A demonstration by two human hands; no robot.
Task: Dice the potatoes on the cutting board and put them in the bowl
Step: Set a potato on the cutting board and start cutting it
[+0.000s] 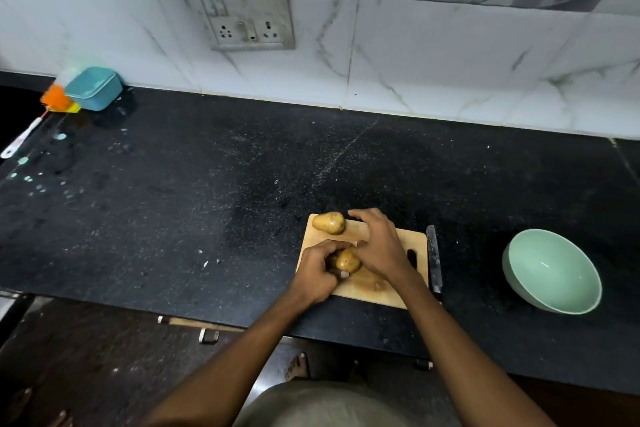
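Barely begun, by the look of it: both potatoes are whole on the cutting board at lower centre. The left hand curls its grip round the nearer potato; the right hand rests over it, fingers fairly straight. A second potato sits just above. The knife lies untouched beside the board, and the green bowl at right holds nothing.

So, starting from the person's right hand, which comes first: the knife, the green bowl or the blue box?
From the right hand:
1. Knife, just right of the cutting board.
2. Green bowl, farther right on the counter.
3. Blue box, far left by the wall.
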